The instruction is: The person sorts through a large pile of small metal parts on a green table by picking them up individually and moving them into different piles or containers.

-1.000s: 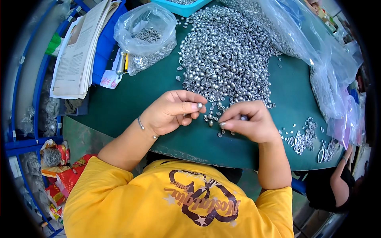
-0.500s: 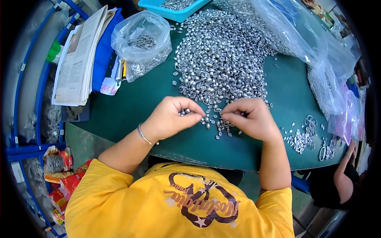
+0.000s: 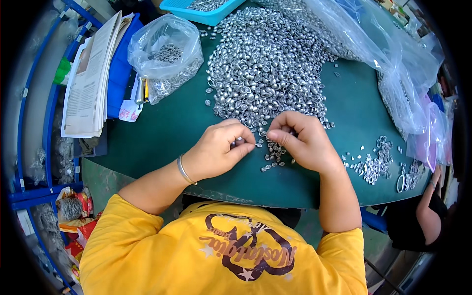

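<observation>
A large pile of small silver-coloured metal pieces (image 3: 265, 64), rounded and hollow-backed, lies on the green table (image 3: 162, 132). At its near edge my left hand (image 3: 221, 147) is closed, thumb and forefinger almost meeting, with some of these pieces showing inside the curled fingers. Opposite it, my right hand (image 3: 302, 142) pinches with thumb and forefinger beside the pile; a few pieces show behind its thumb. Between and below the hands sits a small loose group of the same pieces (image 3: 274, 156). What exactly each fingertip grips is too small to make out.
At the left stand an open clear bag (image 3: 167, 54) of metal parts and a blue bin with papers (image 3: 91, 78). A blue basket (image 3: 216, 14) is at the back. Plastic bags (image 3: 393, 93) and small metal parts (image 3: 376, 164) lie right, near another person's arm (image 3: 427, 216).
The few pieces below my left fingertips are no longer seen there. My right hand has shifted slightly left and up. The whole view has shifted a little.
</observation>
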Available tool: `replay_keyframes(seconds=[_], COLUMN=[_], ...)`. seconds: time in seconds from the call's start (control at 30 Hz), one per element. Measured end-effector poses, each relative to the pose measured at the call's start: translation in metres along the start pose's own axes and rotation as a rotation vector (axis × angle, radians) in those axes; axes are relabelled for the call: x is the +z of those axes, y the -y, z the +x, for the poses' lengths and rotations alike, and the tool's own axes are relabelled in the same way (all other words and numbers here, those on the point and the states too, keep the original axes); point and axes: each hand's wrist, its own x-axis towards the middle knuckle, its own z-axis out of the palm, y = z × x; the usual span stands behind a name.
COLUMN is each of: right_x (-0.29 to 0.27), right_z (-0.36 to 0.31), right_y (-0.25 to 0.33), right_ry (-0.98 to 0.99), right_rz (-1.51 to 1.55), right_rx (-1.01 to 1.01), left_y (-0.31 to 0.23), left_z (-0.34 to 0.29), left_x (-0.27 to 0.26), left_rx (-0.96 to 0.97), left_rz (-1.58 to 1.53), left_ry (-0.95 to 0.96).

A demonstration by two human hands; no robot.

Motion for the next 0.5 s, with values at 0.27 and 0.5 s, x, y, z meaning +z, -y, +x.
replay_keyframes(seconds=[0.27, 0.5], right_x=[0.009, 0.010], right_z=[-0.001, -0.003], right_y=[-0.011, -0.011], right_ry=[-0.051, 0.007], right_rz=[-0.334, -0.454], right_rx=[-0.268, -0.351], left_y=[0.002, 0.002], left_z=[0.000, -0.004], left_x=[-0.003, -0.003], left_rx=[-0.014, 0.104], left_rz=[0.038, 0.235], left_ry=[-0.132, 0.036])
